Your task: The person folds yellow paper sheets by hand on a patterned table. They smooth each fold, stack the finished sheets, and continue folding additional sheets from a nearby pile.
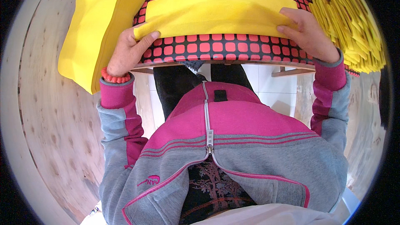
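Right, from my remote seat I read this as one yellow cloth strip (221, 16) being folded or straightened; I take the strip as my landmark. It lies across the red-and-black patterned bench cover (229, 47), along the near side of the bench, its nearer band seemingly doubled over or raised.

My left hand (126, 52) is at the strip's left end: thumb on top, the other fingers mostly hidden beneath, clamped on the cloth. My right hand (309, 31) has the right end, thumb and forefinger a little apart but closed on the band between them — how firmly, I cannot tell.

Left of the strip is a broad pile of yellow cloth (93, 21); right of it, a thick stack of yellow pieces (350, 25), its many edges showing.

As I judge it, the next move calls for even tension: both ends kept level, the near band laid flat and square along the strip — a slack middle could leave a crease.
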Tool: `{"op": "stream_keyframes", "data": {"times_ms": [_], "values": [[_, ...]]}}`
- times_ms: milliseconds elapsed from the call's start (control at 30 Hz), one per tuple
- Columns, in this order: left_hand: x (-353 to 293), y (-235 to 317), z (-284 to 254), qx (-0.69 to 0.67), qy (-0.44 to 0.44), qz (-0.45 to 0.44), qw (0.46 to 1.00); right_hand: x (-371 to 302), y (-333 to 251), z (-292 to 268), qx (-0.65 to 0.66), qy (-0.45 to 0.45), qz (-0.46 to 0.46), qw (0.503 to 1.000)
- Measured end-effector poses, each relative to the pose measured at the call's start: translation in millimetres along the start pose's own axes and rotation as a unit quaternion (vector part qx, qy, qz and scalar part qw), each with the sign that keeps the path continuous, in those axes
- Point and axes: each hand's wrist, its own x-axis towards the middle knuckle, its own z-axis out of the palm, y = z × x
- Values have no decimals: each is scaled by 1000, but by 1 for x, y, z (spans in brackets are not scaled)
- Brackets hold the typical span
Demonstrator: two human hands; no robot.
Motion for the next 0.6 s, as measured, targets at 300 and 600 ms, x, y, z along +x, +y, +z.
{"op": "stream_keyframes", "data": {"times_ms": [300, 600], "values": [[12, -5, 24, -97, 165, -30, 981, -17, 62, -19, 98, -30, 170, 980], [16, -7, 35, -97, 215, -45, 971, -38, 50, -20, 368, -27, 180, 912]]}}
